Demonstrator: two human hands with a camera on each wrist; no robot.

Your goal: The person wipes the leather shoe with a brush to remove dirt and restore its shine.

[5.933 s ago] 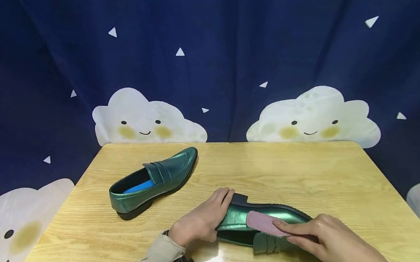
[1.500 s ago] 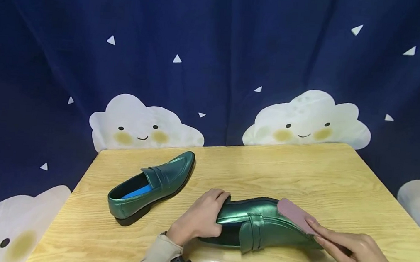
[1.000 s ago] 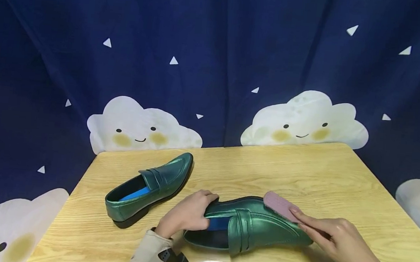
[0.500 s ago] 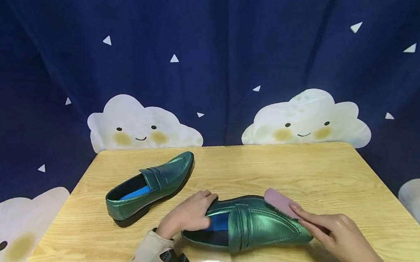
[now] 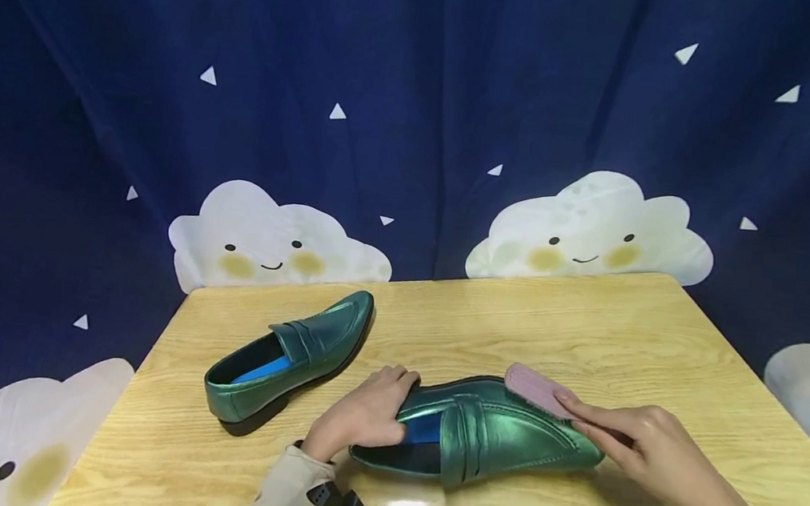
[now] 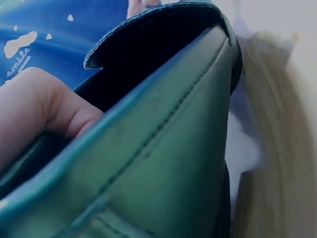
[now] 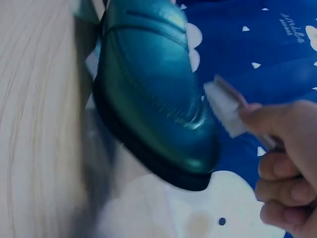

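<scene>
A metallic green loafer (image 5: 522, 440) is tilted with its opening toward me and its toe to the right. My left hand (image 5: 362, 410) grips it at the heel end. In the left wrist view, the thumb (image 6: 47, 106) hooks over the edge into the opening. My right hand (image 5: 655, 452) pinches a small pink-backed brush (image 5: 536, 391) along the far side of the loafer's toe. Pale bristles (image 7: 225, 109) face the toe in the right wrist view, with the other fingers curled below. The sole is mostly hidden in the head view.
The matching green loafer (image 5: 302, 356), with a blue insole, stands upright at the left on the wooden table (image 5: 587, 325). Behind the table hangs a dark blue curtain (image 5: 393, 59) printed with clouds. A black strap device (image 5: 336, 500) is on the left wrist.
The held loafer has rolled from lying on its side to showing its opening and top. The brush has shifted from the side near the heel to the toe. The other loafer stays put.
</scene>
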